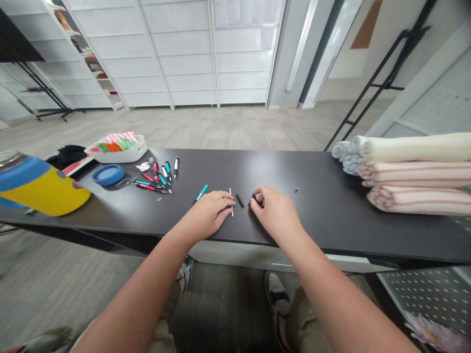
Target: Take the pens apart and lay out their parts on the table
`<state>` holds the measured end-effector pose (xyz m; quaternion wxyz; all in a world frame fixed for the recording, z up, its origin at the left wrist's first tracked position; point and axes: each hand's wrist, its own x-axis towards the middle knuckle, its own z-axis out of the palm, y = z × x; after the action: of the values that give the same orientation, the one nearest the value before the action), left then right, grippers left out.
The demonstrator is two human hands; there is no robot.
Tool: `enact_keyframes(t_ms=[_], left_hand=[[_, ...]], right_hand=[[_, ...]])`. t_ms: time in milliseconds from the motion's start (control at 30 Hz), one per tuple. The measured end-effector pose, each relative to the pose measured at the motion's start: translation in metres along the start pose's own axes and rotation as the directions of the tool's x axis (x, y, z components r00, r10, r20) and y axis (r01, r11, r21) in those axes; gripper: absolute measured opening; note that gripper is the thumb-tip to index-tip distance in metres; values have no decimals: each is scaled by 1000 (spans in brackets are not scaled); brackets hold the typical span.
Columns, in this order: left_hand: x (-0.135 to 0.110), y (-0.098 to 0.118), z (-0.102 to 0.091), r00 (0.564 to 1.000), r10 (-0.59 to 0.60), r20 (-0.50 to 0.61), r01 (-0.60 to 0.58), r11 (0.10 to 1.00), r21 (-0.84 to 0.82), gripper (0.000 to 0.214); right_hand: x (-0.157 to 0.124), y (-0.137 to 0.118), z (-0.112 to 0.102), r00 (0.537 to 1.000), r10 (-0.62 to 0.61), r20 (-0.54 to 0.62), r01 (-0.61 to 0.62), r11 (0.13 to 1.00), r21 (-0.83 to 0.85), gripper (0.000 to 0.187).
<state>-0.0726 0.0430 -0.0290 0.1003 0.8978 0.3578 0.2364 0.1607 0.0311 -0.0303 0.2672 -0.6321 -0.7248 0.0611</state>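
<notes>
A thin, pale pen refill [230, 190] points away from me at the fingertips of my left hand [213, 210]. Finger and thumb close around its middle, low over the dark tabletop. Behind that hand lies a teal pen barrel [201, 192], its near end partly covered. Between my two hands rests a short black tube [240, 200], touched by neither. My right hand [274, 211] pinches a small black pen part [253, 196], mostly hidden by the fingers. A tiny dark piece, perhaps a spring [296, 190], sits to the right of it.
Several click pens [156, 177] lie heaped at left, near a blue ring-shaped lid [108, 174] and a white basket [121, 156] of colourful packets. A yellow-and-blue bottle [44, 186] stands far left. Rolled striped cloths [415, 174] are stacked at the right on the dark table [312, 171].
</notes>
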Motion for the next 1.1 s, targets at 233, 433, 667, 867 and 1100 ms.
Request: enact_keyframes(t_ms=[233, 433, 667, 867, 1100], left_hand=[[8, 0, 5, 999, 31, 27, -31, 999, -14, 29], [11, 0, 8, 999, 15, 36, -14, 999, -30, 32], [16, 0, 11, 999, 19, 40, -17, 999, -38, 34], [14, 1, 10, 1000, 24, -7, -24, 1000, 19, 34], [-13, -10, -6, 920, -213, -329, 311, 908, 280, 26]], right_hand=[[6, 19, -29, 996, -2, -90, -6, 996, -85, 20], [9, 65, -45, 991, -84, -104, 60, 974, -220, 24], [11, 69, -29, 976, -207, 70, 218, 931, -294, 29], [11, 78, -44, 974, -152, -170, 98, 953, -287, 30], [13, 112, -40, 990, -34, -140, 1, 973, -230, 28]])
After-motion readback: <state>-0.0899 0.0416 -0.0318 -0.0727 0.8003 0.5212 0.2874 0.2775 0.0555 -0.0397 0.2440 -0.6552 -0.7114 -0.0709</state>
